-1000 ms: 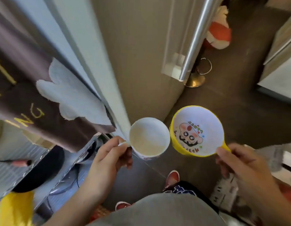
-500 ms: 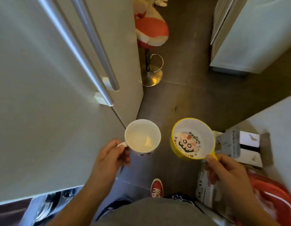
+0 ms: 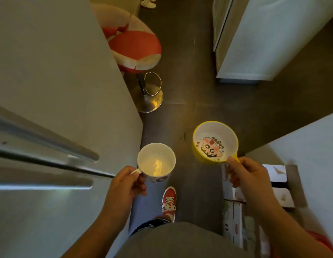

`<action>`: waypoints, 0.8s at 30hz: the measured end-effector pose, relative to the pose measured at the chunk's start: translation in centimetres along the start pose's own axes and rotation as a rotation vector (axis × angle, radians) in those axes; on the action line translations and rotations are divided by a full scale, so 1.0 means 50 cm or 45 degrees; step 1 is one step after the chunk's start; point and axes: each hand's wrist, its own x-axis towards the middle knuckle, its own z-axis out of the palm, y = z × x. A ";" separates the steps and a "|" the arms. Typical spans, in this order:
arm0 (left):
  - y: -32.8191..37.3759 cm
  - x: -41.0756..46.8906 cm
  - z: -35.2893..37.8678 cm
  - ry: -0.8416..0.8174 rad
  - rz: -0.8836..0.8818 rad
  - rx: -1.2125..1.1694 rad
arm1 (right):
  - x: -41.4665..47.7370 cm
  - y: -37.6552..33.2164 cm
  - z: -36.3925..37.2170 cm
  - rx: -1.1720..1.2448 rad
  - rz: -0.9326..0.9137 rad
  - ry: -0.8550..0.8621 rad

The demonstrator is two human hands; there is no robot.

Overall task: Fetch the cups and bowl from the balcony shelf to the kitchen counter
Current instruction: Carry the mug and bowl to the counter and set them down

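Note:
A white cup with an empty cream inside is held upright by its handle in my left hand, low in the middle of the view. To its right, my right hand grips the short handle of a yellow bowl with a cartoon face printed on its white inside. Both are carried side by side above a dark floor, a small gap between them.
A tall fridge with long metal handles fills the left. A red and white bar stool on a chrome base stands ahead by the fridge's corner. White cabinets are at the upper right, a white counter and stacked boxes at the right.
The view has swung from a doorway with a brown cloth to the fridge front and advanced along it; the stool is nearer. Both hands keep the cup and bowl.

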 end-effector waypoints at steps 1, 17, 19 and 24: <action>0.011 0.034 0.016 -0.026 0.000 0.011 | 0.022 -0.007 -0.005 -0.008 0.002 0.028; 0.216 0.487 0.462 -0.414 0.051 0.225 | 0.303 -0.012 -0.204 0.084 0.197 0.459; 0.238 0.536 0.522 -0.438 0.058 0.249 | 0.366 -0.015 -0.230 0.120 0.232 0.465; 0.292 0.640 0.630 -0.410 0.013 0.268 | 0.542 -0.053 -0.293 0.129 0.230 0.395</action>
